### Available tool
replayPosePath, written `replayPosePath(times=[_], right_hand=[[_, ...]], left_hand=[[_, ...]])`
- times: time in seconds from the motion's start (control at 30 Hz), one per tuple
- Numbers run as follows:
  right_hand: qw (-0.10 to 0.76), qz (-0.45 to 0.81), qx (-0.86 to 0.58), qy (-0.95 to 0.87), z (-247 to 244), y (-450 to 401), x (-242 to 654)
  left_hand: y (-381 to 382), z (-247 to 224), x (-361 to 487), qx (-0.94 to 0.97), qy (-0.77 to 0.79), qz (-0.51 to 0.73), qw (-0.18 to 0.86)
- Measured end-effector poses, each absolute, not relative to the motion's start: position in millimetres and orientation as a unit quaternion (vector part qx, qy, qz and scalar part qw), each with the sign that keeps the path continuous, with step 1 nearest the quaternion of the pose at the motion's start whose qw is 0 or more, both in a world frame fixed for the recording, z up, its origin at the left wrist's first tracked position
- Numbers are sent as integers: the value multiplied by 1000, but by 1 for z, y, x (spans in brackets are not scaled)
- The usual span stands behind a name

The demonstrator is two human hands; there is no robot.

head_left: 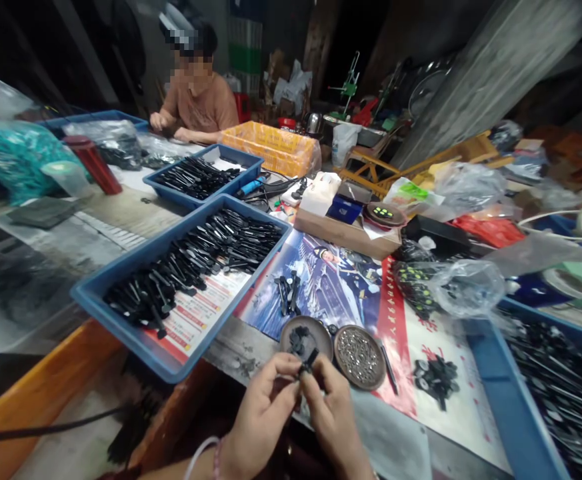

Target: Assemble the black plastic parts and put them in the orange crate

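Observation:
My left hand and my right hand meet at the front edge of the table, fingertips pinched together. Between them they hold a small black plastic part, mostly covered by the fingers. Just beyond lies a round dish with small black pieces. Beside it, a second round dish is full of small metal screws. A thin black pen-like tool rests along its right side. Several slim black parts lie on the poster, and a heap of black pieces sits to the right.
A blue tray of black parts stands left, with another blue tray behind. A blue bin borders the right side. A cardboard box and plastic bags sit farther back. A co-worker sits across the table.

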State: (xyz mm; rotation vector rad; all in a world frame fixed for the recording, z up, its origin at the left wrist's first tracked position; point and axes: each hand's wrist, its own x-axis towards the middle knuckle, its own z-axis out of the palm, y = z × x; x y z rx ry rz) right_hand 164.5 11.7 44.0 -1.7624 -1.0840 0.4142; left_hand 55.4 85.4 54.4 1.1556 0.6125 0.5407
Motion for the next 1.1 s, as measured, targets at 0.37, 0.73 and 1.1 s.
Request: replayPosePath(times=[0.37,0.73,1.1], right_hand=[[453,97,-753,-468,51,2,165],[437,123,-769,-449,58,-2,163],[482,282,-735,-385,56,-1,170]], left_hand=[[82,56,54,564,240,221,759],[79,56,52,571,229,213,759],[79,54,51,500,255,189,806]])
